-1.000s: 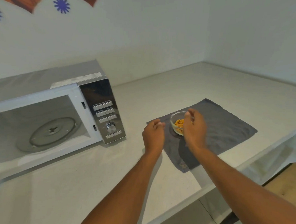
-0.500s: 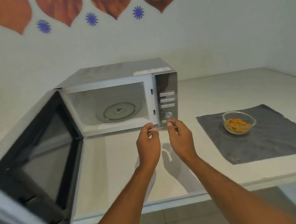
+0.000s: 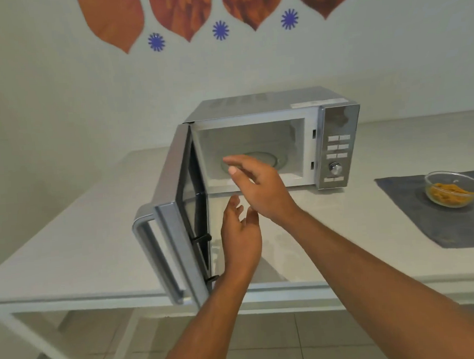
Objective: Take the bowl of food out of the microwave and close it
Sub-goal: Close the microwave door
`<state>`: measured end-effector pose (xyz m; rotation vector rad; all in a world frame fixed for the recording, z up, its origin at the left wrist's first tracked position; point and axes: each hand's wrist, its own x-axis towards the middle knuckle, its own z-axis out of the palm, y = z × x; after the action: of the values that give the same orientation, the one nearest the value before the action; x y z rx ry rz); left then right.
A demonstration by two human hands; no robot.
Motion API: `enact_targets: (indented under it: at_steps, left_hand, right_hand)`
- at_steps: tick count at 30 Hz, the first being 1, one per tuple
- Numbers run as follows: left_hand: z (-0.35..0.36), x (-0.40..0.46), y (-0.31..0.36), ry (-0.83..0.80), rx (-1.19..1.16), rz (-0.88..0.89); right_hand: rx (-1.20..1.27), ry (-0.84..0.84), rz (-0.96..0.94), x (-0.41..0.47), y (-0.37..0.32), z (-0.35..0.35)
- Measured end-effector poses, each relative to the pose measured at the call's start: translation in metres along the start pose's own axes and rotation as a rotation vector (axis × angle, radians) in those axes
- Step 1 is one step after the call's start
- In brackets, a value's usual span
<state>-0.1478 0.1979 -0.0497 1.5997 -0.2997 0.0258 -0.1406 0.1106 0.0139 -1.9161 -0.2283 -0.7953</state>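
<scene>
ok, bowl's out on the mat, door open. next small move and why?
Probably bring the left hand to the door and swing it shut: the bowl already sits on the grey mat, the microwave cavity holds only its turntable, and both hands are empty.

— We see a silver microwave (image 3: 269, 139), white inside, on a white counter (image 3: 69, 243).
— And we see orange food in a clear bowl (image 3: 454, 188) on a grey cloth (image 3: 413, 216); blue starbursts (image 3: 220, 30) dot the wall.
</scene>
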Motion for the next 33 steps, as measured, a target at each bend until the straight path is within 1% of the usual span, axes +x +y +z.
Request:
enact_targets:
  at_steps: [3, 6, 9, 11, 14, 18, 20, 23, 25, 33]
  left_hand:
    - [-0.009, -0.008, 0.0, -0.036, -0.008, 0.015]
    - [-0.012, -0.015, 0.0, -0.071, -0.002, 0.006]
    - [-0.011, -0.016, 0.0, -0.058, -0.02, -0.011]
    - [-0.009, -0.017, -0.004, -0.051, 0.0, -0.009]
    - [0.0, -0.022, -0.009, -0.071, 0.063, 0.006]
    - [0.02, -0.031, -0.005, -0.185, -0.095, 0.026]
    - [0.033, -0.035, -0.003, -0.22, -0.111, 0.042]
    - [0.051, -0.038, -0.002, -0.278, -0.141, 0.011]
    - [0.062, -0.041, -0.003, -0.318, -0.096, 0.006]
    - [0.093, -0.041, 0.003, -0.351, 0.023, 0.016]
  right_hand:
    - [0.079, -0.139, -0.115, 0.012, -0.037, 0.017]
    - [0.122, -0.291, -0.196, 0.015, -0.059, 0.032]
    - [0.104, -0.408, -0.204, 0.014, -0.063, 0.042]
    - [0.108, -0.434, -0.179, 0.011, -0.059, 0.042]
    - [0.128, -0.417, -0.156, 0.008, -0.053, 0.033]
    - [0.181, -0.387, -0.113, 0.007, -0.048, 0.011]
    - [0.21, -0.36, -0.097, 0.005, -0.043, -0.003]
    - [0.259, -0.314, -0.08, 0.002, -0.036, -0.024]
    - [0.268, -0.274, -0.072, 0.002, -0.03, -0.038]
    - [0.202, -0.11, -0.033, 0.01, 0.0, -0.092]
